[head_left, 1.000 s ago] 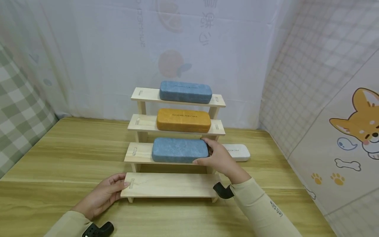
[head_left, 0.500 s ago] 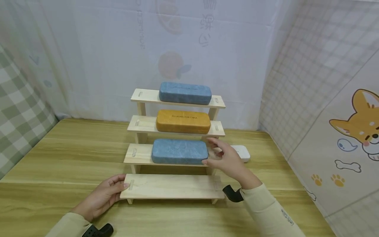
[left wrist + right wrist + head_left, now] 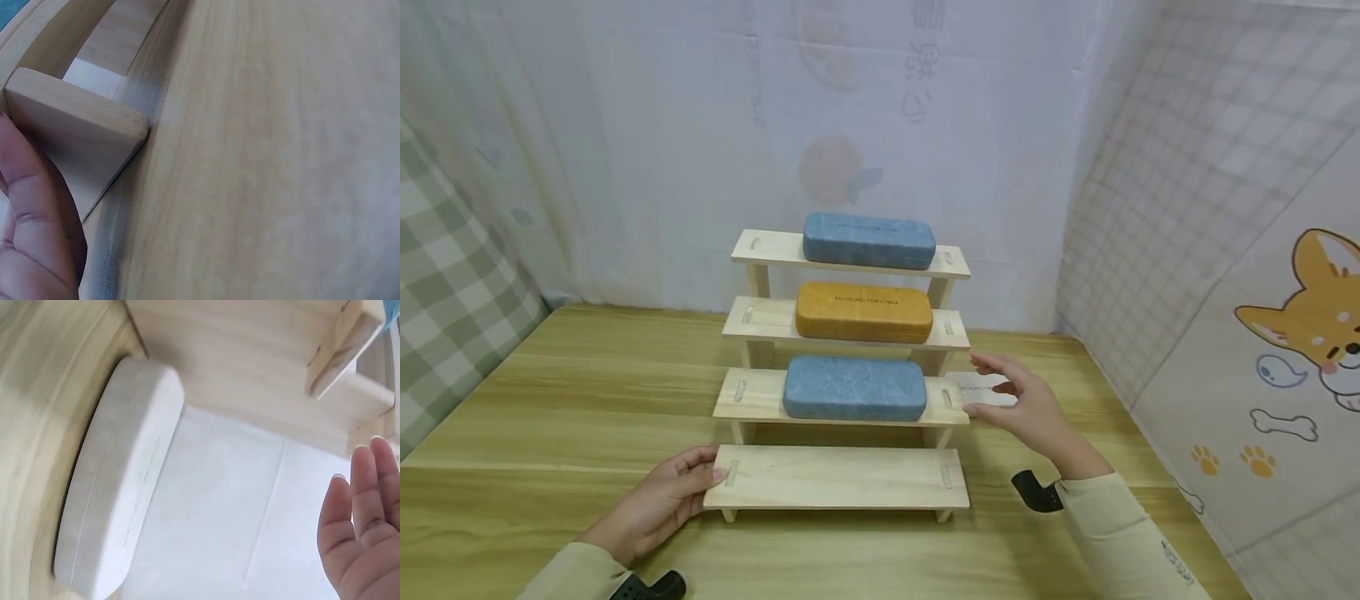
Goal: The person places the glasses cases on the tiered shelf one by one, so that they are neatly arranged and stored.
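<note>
A stepped wooden stand (image 3: 838, 479) holds a blue glasses case (image 3: 856, 388) on its second step from the bottom. An orange glasses case (image 3: 865, 313) sits one step higher, and another blue glasses case (image 3: 869, 241) tops the stand. My left hand (image 3: 658, 504) grips the left end of the lowest step, thumb on top. Just past the stand's right side, my right hand (image 3: 1037, 417) is held with fingers and thumb apart, holding nothing. Behind it a white glasses case (image 3: 119, 481) lies on the table, partly hidden by the hand in the head view.
The wooden table (image 3: 587, 383) runs back to a white curtain (image 3: 662, 167). A checked cloth (image 3: 452, 275) hangs at the left, and a printed cloth wall (image 3: 1210, 333) with a cartoon dog borders the right side.
My right hand has let go of the blue glasses case on the second step and moved right, towards the white case. My left hand stays on the lowest step.
</note>
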`<state>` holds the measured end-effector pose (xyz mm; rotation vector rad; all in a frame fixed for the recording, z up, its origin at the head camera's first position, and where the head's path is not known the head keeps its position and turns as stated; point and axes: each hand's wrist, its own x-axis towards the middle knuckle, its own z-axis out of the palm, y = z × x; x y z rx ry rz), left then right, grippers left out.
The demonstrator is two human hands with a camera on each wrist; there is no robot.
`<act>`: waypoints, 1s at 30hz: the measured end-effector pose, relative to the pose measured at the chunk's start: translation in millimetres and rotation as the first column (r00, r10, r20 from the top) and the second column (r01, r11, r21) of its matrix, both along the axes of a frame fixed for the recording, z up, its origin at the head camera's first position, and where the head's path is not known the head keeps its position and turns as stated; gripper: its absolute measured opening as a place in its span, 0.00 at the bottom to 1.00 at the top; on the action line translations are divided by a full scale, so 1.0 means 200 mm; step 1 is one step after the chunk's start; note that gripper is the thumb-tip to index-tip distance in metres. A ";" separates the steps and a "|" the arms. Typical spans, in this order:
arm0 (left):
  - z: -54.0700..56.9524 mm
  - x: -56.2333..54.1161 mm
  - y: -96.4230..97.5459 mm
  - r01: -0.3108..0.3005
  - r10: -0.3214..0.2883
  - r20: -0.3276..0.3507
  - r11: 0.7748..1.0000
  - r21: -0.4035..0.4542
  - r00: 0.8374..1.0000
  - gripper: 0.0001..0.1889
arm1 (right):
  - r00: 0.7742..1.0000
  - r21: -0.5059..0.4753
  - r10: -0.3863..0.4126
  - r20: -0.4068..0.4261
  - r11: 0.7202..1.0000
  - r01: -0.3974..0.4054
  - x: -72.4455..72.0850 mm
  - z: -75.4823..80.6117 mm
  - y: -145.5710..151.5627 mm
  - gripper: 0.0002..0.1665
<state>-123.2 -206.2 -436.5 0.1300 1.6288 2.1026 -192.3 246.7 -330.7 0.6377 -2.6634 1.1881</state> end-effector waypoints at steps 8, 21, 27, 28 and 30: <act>0.00 0.00 0.00 0.002 -0.002 0.004 1.000 0.006 1.000 0.30 | 0.997 0.053 -0.068 0.035 0.996 0.067 -0.06 -0.03 0.14 0.37; 0.00 0.00 0.00 -0.009 0.009 0.012 1.000 0.017 1.000 0.31 | 0.983 0.144 -0.072 0.167 0.988 0.048 -0.20 -0.12 0.32 0.46; 0.00 0.00 0.00 -0.012 0.012 0.016 1.000 0.012 1.000 0.32 | 0.967 0.172 -0.084 0.240 0.984 0.043 -0.25 -0.15 0.38 0.51; 0.00 0.00 0.00 -0.011 0.011 0.016 1.000 0.013 1.000 0.32 | 0.965 0.180 -0.086 0.248 0.983 0.042 -0.26 -0.15 0.39 0.51; 0.00 0.00 0.00 -0.009 0.009 0.015 1.000 0.015 1.000 0.31 | 0.960 0.193 -0.090 0.264 0.981 0.038 -0.27 -0.16 0.40 0.52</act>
